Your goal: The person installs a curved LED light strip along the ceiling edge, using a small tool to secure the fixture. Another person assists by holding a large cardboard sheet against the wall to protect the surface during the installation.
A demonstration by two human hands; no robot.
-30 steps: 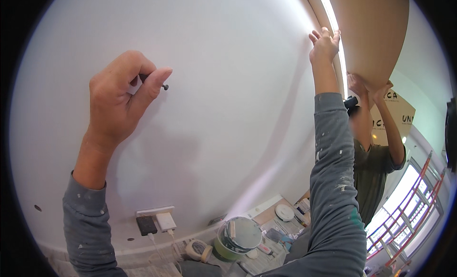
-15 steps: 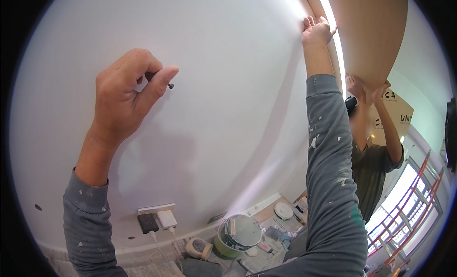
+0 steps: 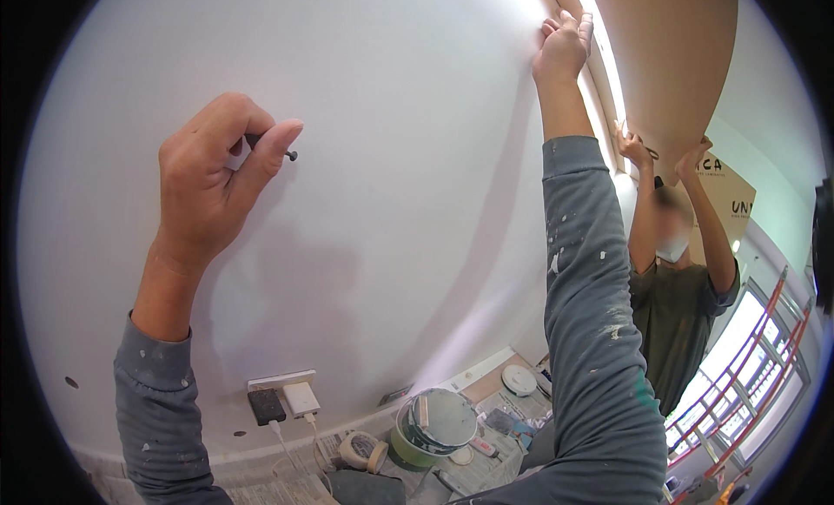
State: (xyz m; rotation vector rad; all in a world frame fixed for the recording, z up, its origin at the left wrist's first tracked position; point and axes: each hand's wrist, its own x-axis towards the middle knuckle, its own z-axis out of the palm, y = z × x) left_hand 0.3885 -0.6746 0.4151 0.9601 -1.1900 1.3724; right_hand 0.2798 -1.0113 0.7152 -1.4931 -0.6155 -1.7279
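Observation:
My left hand [image 3: 204,179] is raised in front of the white wall [image 3: 391,158], its thumb and curled forefinger pinched on a small dark screw [image 3: 292,156]. The screw's round head sticks out past the thumb; the rest is mostly hidden by the fingers. Higher up on the right, my right hand [image 3: 562,53] reaches to the edge of a large brown board [image 3: 669,62], fingers curled at its lit border. Exactly how the fingertips grip there is partly hidden. A bright light strip [image 3: 605,36] runs along that edge.
A co-worker [image 3: 682,305] in a dark shirt holds the board up with both hands. Below are a wall socket with plugged-in chargers [image 3: 282,399], a bucket [image 3: 434,427], a tape roll [image 3: 360,453] and a white round lid [image 3: 519,380]. A red ladder [image 3: 756,366] stands right.
My left hand has shifted slightly left with the screw. My right hand has moved up and left along the board's edge. The co-worker's head has come into view.

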